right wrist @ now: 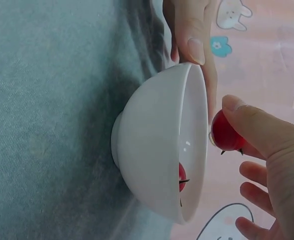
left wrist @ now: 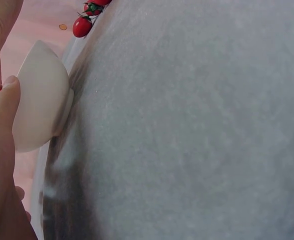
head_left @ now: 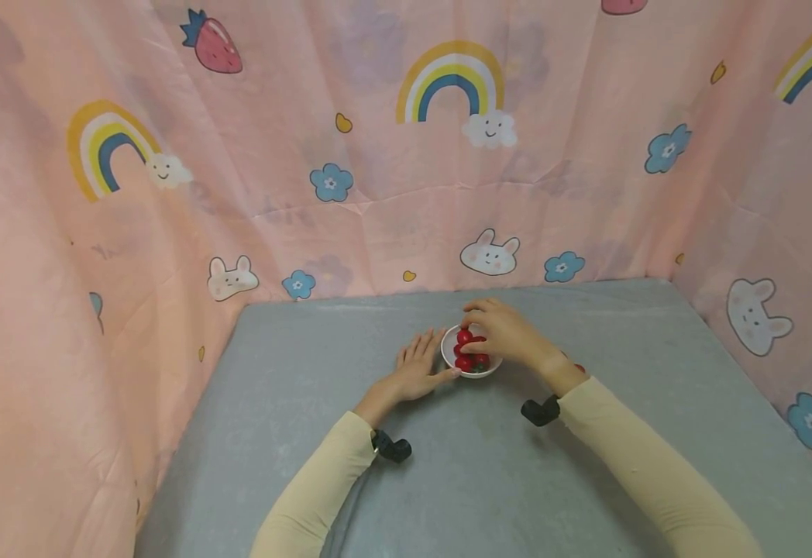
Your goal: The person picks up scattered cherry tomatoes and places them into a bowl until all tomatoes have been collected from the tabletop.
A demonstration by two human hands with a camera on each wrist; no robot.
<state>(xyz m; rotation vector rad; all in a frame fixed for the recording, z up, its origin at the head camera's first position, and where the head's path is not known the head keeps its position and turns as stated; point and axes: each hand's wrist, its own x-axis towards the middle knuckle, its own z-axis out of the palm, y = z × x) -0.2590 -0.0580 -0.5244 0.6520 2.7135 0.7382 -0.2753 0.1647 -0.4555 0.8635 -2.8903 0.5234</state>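
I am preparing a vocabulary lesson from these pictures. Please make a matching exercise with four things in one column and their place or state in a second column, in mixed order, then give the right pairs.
Things:
1. bowl
2. left hand
3. right hand
4. table

Places or states:
A. grey, under the bowl
B. pinches a red tomato above the bowl
C. white, holds red tomatoes
D. rests on the table, thumb touching the bowl's rim

Pairs: 1-C, 2-D, 3-B, 4-A
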